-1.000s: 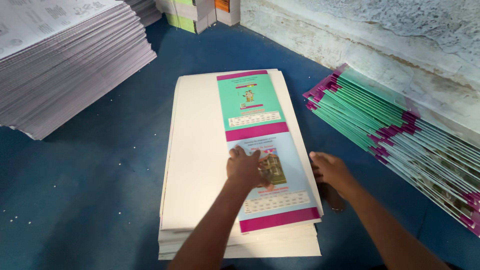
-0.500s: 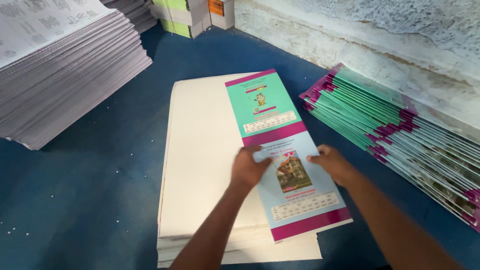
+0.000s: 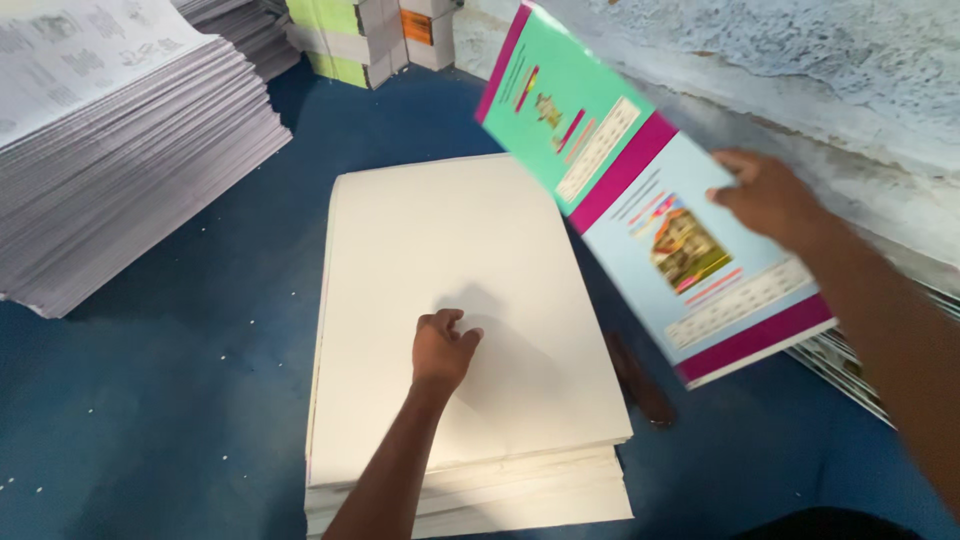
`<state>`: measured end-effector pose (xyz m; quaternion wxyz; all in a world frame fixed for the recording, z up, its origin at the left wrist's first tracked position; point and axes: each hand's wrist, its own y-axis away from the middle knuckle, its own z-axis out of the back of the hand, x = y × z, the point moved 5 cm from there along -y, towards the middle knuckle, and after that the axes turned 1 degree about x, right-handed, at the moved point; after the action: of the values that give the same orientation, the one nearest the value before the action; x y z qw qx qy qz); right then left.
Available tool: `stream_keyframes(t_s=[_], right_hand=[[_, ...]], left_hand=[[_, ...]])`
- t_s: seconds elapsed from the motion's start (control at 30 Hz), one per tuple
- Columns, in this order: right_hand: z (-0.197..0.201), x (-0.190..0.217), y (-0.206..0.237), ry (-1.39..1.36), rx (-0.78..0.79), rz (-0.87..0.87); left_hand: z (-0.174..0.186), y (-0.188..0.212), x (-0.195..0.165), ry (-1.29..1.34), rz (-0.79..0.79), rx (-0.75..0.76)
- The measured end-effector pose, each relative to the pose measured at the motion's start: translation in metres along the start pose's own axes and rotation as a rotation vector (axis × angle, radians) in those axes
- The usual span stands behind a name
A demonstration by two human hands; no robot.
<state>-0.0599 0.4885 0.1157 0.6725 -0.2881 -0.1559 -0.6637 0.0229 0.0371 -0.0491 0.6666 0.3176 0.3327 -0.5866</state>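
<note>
Two hands show, each arm cut off at the frame edge. The right hand [image 3: 765,195], blurred, grips one printed sheet [image 3: 640,190], green, pale blue and magenta, lifted at two o'clock; its print is too blurred to make out. The left hand [image 3: 443,345], fingers curled together, presses on one stack of blank white sheets [image 3: 450,260] at centre. One grey printed stack [image 3: 120,150], cropped, lies at ten o'clock on the blue surface [image 3: 150,400].
</note>
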Motion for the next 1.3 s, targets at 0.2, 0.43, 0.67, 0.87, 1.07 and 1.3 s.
stream_keyframes(t_s=[0.2, 0.43, 0.67, 0.87, 1.07, 1.3], right_hand=[[0.092, 0.011, 0.008, 0.464, -0.212, 0.080], [0.121, -0.005, 0.023, 0.882, -0.270, 0.066], [0.100, -0.060, 0.045, 1.279, -0.048, -0.127], [0.079, -0.124, 0.068, 1.021, -0.125, -0.209], [0.058, -0.180, 0.074, 0.978, -0.177, -0.326], [0.039, -0.187, 0.080, 0.938, -0.059, -0.487]], left_hand=[[0.000, -0.001, -0.002, -0.021, -0.026, 0.005], [-0.003, 0.003, -0.008, -0.056, 0.014, 0.020], [-0.006, 0.008, -0.017, -0.108, 0.029, 0.041], [-0.008, 0.009, -0.021, -0.138, 0.015, 0.033], [-0.011, 0.007, -0.024, -0.178, -0.001, 0.003], [-0.016, 0.006, -0.021, -0.207, -0.032, -0.021]])
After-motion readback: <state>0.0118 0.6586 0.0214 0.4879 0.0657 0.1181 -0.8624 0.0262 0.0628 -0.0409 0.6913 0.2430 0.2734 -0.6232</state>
